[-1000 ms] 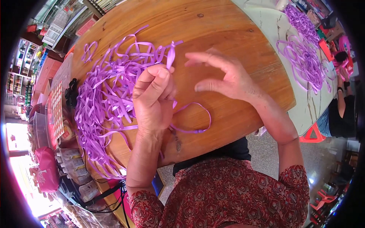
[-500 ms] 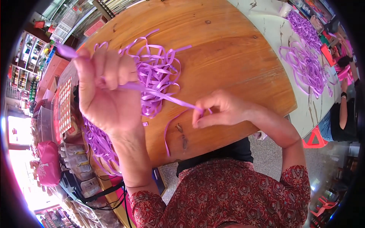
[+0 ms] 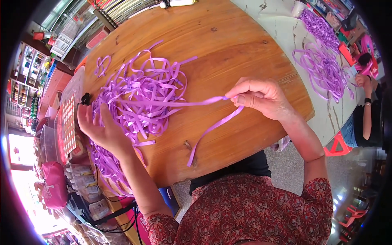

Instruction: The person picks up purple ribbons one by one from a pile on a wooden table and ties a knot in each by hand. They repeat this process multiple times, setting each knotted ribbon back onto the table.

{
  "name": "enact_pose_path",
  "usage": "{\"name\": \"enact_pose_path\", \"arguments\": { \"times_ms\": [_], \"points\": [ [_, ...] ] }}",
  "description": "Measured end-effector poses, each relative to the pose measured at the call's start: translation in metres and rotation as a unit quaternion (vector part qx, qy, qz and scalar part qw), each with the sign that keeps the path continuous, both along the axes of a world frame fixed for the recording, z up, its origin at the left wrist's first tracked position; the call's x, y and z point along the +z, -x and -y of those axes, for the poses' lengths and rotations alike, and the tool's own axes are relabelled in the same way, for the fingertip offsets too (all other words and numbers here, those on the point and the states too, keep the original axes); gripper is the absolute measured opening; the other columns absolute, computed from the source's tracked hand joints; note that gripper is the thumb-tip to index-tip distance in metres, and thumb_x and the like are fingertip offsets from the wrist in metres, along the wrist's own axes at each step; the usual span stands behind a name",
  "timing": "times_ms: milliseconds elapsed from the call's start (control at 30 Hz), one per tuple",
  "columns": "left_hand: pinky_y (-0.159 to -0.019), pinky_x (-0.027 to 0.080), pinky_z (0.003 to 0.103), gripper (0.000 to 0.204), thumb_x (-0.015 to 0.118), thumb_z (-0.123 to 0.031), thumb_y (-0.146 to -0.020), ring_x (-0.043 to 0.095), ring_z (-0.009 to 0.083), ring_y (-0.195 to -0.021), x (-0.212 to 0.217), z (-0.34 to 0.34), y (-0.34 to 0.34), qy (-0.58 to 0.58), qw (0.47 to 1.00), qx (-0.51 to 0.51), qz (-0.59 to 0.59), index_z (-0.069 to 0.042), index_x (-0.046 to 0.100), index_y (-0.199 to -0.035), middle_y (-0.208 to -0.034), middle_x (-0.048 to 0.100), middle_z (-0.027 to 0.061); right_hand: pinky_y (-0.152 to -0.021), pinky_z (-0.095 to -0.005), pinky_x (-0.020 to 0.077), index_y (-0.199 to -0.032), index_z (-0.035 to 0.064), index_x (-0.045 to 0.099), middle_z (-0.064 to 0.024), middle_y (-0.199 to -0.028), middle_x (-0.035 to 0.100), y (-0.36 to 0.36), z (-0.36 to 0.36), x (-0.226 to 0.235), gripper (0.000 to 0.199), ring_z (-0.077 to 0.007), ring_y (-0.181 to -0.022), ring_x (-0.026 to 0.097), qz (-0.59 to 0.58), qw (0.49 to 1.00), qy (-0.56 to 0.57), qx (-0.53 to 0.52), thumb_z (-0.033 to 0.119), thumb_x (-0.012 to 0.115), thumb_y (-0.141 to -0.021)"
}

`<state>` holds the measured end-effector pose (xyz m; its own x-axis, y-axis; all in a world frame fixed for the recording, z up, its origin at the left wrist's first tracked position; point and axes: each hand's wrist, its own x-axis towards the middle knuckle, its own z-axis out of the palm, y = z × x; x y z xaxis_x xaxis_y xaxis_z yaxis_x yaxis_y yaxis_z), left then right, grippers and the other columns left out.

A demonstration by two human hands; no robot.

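A long purple ribbon (image 3: 179, 103) runs from the tangled ribbon pile (image 3: 143, 87) across to my right hand (image 3: 263, 98). Thumb and forefinger of that hand pinch it, with a darker purple bit, perhaps a knot, at the fingertips. The ribbon's tail hangs from the pinch and curves down to the wooden table. My left hand (image 3: 102, 128) is at the pile's left side, its fingers apart and loosely bent, with no ribbon visibly gripped. A second heap of purple ribbon (image 3: 107, 163) lies below my left wrist, partly hidden by the forearm.
The round wooden table (image 3: 228, 53) fills the middle. A white marbled table (image 3: 281, 28) at the right bears more purple ribbon (image 3: 322, 73). Another person's arm (image 3: 366, 112) shows beyond it. Clear plastic boxes (image 3: 87, 183) stand at the left, and a red stool (image 3: 339, 145) at the right.
My left hand has come down and left, letting go of the ribbon it held raised. My right hand has moved up and right, drawing the strand out straight from the pile.
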<state>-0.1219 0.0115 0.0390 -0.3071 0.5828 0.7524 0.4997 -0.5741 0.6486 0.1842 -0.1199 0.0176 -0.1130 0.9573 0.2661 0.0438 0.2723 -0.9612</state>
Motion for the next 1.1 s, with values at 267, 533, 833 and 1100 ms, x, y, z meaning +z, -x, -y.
{"name": "enact_pose_path", "arguments": {
  "times_ms": [267,533,833,1100],
  "points": [
    [-0.083,0.045,0.030,0.026,0.060,-0.007,-0.088,0.056,0.0188,-0.096,-0.009,0.066,-0.103,0.140,0.865,-0.472,-0.101,-0.001,0.056,-0.113,-0.104,0.060,0.0104,-0.070,-0.0249,0.0511,-0.104,-0.0010,0.064,-0.0089,-0.091,0.063,0.014,-0.004,0.024,0.017,-0.0142,-0.084,0.062,0.113,0.989,-0.098,0.010,0.001,0.056,-0.089],
    [-0.069,0.042,0.023,0.015,0.061,-0.002,-0.086,0.053,0.0097,-0.077,-0.021,0.066,-0.108,0.229,0.804,-0.545,-0.069,-0.002,0.062,-0.101,-0.084,0.058,0.0038,-0.071,-0.0239,0.0506,-0.115,0.0015,0.059,-0.0048,-0.091,0.063,-0.007,0.010,0.025,0.026,-0.0114,-0.085,0.061,0.037,0.999,-0.020,-0.025,0.005,0.057,-0.090],
    [-0.067,0.046,0.028,0.017,0.064,0.004,-0.079,0.057,0.0148,-0.077,-0.006,0.041,-0.052,0.211,0.904,-0.361,-0.088,-0.002,0.065,-0.095,-0.081,0.057,0.0042,-0.073,-0.0231,0.0509,-0.105,0.0001,0.064,-0.0047,-0.092,0.065,-0.053,0.011,0.004,0.019,-0.0111,-0.083,0.063,0.043,0.984,0.082,-0.150,0.006,0.061,-0.087],
    [-0.095,0.037,0.048,0.037,0.058,-0.003,-0.072,0.045,0.0345,-0.115,-0.041,0.025,-0.051,0.004,0.859,-0.058,-0.508,-0.001,0.059,-0.109,-0.120,0.051,0.0178,-0.071,-0.0224,0.0494,-0.105,-0.0002,0.063,-0.0050,-0.092,0.065,-0.038,0.003,-0.006,0.018,-0.0105,-0.082,0.061,0.023,0.994,0.059,-0.091,0.003,0.058,-0.088]
  ]
}}
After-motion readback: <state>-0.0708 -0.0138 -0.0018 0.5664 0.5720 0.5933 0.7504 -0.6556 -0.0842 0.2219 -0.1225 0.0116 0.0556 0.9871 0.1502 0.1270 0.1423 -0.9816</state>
